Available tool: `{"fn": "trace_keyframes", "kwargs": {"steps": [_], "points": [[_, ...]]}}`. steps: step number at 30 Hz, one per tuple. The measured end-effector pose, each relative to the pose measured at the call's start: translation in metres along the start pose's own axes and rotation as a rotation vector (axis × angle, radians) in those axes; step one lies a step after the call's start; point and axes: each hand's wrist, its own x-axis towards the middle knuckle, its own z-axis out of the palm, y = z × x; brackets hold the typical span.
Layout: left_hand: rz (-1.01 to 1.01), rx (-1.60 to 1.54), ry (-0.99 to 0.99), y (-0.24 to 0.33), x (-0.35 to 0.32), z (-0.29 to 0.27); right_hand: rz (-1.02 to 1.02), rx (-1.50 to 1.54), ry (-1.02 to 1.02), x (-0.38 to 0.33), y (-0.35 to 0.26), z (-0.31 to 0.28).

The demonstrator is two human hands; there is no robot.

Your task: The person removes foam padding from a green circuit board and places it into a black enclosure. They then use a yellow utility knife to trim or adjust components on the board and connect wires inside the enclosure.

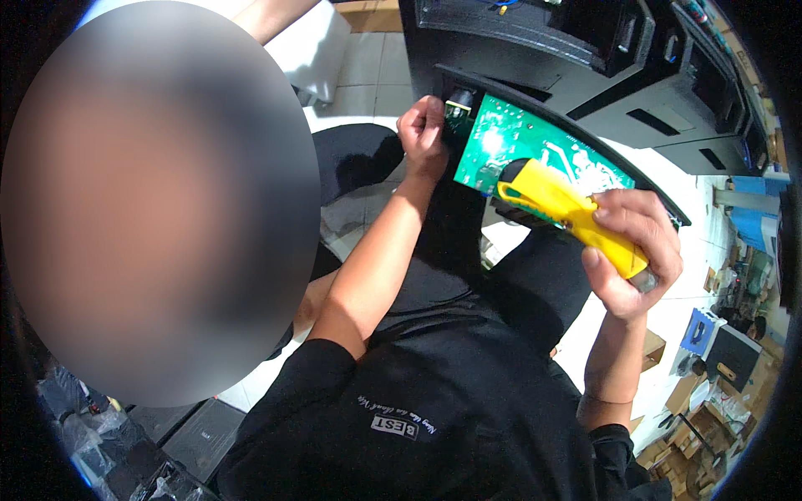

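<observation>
My left hand [423, 134] is closed at the left end of a long black panel [560, 117], its fingers curled at the panel's edge. A green circuit board [510, 138] lies along the panel, its solder side toward me. Beside my left hand is a smaller board with a black round part [459, 100]. In my right hand [639, 242] is a yellow handheld tool [555, 199] with a black rounded end and a slim loop along one side. It is held over the board's near edge and hides part of it. Whether it touches the board I cannot tell.
Large black cabinets [601, 79] stand just beyond the panel. Cardboard boxes [697, 442] and other goods are at the far right. Black items wrapped in plastic [109, 442] lie at the lower left. A large blurred oval covers the left side, and a bare arm [271, 18] shows above it.
</observation>
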Motion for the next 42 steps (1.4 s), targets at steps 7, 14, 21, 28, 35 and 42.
{"fn": "trace_keyframes", "kwargs": {"steps": [7,14,21,28,35,42], "points": [[0.012,-0.004,0.015,-0.013,-0.002,-0.004,0.039,0.001,0.222,-0.02,-0.003,-0.023],[-0.043,-0.014,-0.004,-0.022,-0.005,-0.015,0.136,0.516,0.73,0.04,0.097,-0.126],[-0.02,-0.009,-0.027,-0.018,-0.01,-0.014,0.531,0.078,0.759,0.147,0.26,-0.164],[-0.046,-0.066,-0.032,-0.017,-0.011,-0.016,-0.182,-0.966,0.17,0.221,0.335,-0.128],[0.056,0.051,0.032,-0.02,-0.011,-0.009,-0.089,-1.111,0.028,0.262,0.392,-0.079],[-0.026,0.086,0.009,-0.003,-0.005,-0.007,-0.254,-1.012,0.163,0.259,0.348,-0.029]]}}
